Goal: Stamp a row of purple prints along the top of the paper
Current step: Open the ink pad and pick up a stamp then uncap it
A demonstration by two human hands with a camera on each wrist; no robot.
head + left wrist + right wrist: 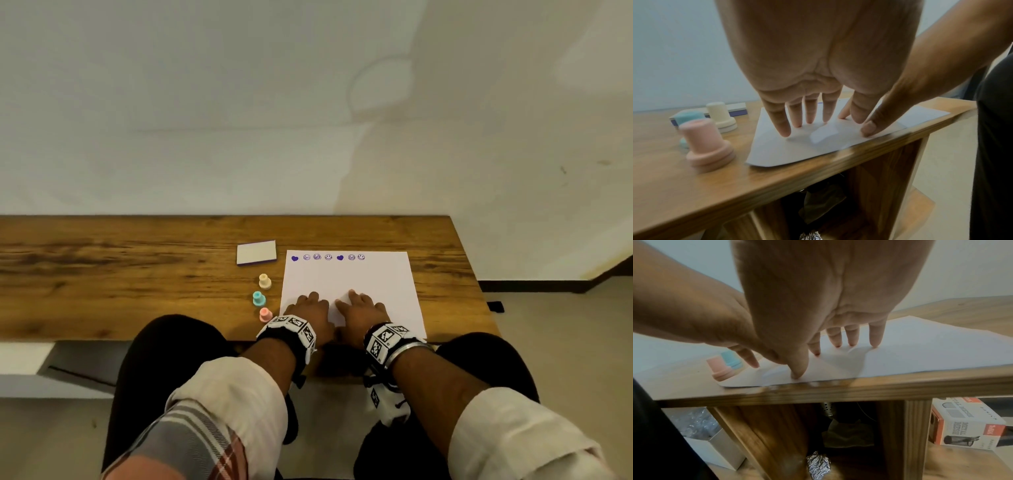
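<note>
A white paper [370,284] lies on the wooden table [137,274], with a row of several purple prints [328,257], hearts and smiley faces, along its top edge. My left hand [310,305] and right hand [359,305] rest side by side on the paper's near half, fingers straight and spread, holding nothing. In the left wrist view the left fingertips [785,132] touch the paper [777,154]. In the right wrist view the right fingertips [874,345] touch the paper [920,350]. Three stamps stand left of the paper: cream [264,281], teal [259,298], pink [265,314]. The ink pad [256,252] lies closed behind them.
The table's near edge [171,339] runs just under my wrists. A white wall stands behind the table. Below the table are a cardboard box [966,423], a crumpled foil ball [818,464] and a white container [715,449].
</note>
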